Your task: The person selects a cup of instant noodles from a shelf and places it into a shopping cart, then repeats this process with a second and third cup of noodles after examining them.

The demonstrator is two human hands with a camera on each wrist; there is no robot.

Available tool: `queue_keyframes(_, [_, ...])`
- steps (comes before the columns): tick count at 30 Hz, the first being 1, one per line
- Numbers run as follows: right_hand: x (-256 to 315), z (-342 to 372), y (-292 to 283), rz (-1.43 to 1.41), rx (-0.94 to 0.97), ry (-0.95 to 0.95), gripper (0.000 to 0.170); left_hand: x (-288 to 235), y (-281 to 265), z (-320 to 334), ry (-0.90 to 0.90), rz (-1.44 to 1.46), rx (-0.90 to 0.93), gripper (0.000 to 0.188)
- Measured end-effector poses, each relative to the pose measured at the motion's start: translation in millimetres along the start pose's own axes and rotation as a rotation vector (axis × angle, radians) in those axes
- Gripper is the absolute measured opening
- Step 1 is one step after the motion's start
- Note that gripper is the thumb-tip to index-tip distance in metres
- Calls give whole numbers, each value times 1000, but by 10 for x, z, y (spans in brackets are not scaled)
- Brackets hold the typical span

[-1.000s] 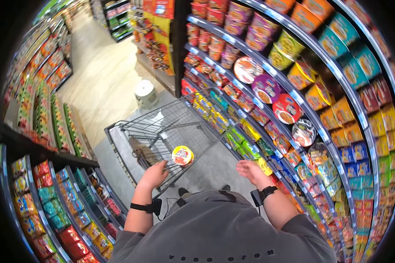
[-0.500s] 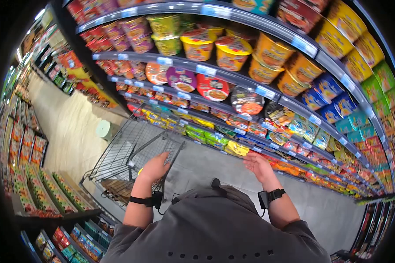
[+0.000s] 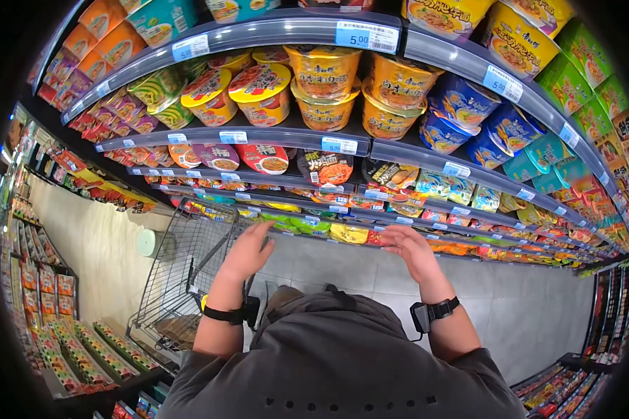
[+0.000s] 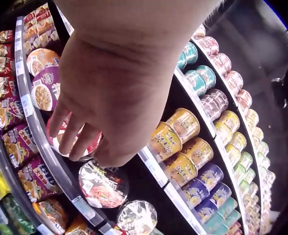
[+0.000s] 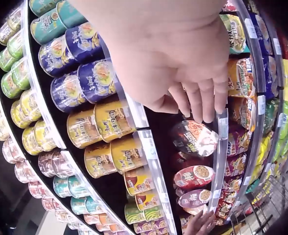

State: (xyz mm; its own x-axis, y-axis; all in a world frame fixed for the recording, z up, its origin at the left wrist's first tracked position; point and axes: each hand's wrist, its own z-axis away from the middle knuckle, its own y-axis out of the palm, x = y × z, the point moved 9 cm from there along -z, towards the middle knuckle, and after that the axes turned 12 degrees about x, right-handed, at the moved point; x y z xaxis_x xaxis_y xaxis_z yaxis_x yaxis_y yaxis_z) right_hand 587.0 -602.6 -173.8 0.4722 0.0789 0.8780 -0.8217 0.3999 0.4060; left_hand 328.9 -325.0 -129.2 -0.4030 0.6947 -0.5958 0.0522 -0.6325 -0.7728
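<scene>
Both hands hang in the air in front of a shelf of instant noodle bowls, holding nothing. In the head view the left hand [image 3: 250, 251] has its fingers loosely extended beside the shopping cart [image 3: 182, 269]. The right hand [image 3: 412, 253] is level with it, palm turned inward and fingers relaxed. In the left wrist view the left hand [image 4: 114, 103] overlaps a red noodle bowl [image 4: 60, 142]. A black noodle bowl [image 5: 197, 139] shows just beyond the fingers of the right hand [image 5: 178, 63]. Orange noodle tubs [image 3: 326, 105] and yellow-lidded noodle tubs [image 3: 260, 94] stand stacked on a higher shelf.
Blue noodle tubs [image 3: 461, 115] stand to the right of the orange ones. Bagged noodles fill the low shelves. A pale round stool [image 3: 147, 243] stands past the cart on the left. Grey tiled floor [image 3: 496, 304] runs along the shelf; another rack [image 3: 611, 307] stands at far right.
The view has swung right to face the noodle shelf squarely, so the cart now lies further left. The yellow-lidded tub seen in the cart is now mostly hidden behind the left arm. Both hands stay raised.
</scene>
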Motion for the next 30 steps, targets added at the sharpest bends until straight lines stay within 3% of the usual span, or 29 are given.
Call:
queue_keyframes(9, [802, -378, 478, 167, 117, -181, 36, -702, -964, -286, 205, 76, -274, 52])
queue_keyframes(14, [1433, -603, 843, 257, 244, -383, 34, -943, -1490, -556, 359, 65, -423, 52])
queue_keyframes(16, [1592, -731, 905, 293, 295, -393, 40, -1041, -1716, -674, 430, 88, -482, 51])
queue_keyframes(18, [1860, -791, 1075, 383, 323, -530, 40, -1133, -1899, -811, 485, 93, -486, 51])
queue_keyframes(23, [2284, -1043, 1320, 449, 327, -650, 45, -1170, -2204, -1168, 568, 175, -472, 56])
queue_keyframes(30, [2518, -1372, 1439, 474, 267, -692, 52, -1139, -2358, -1487, 582, 148, -409, 58])
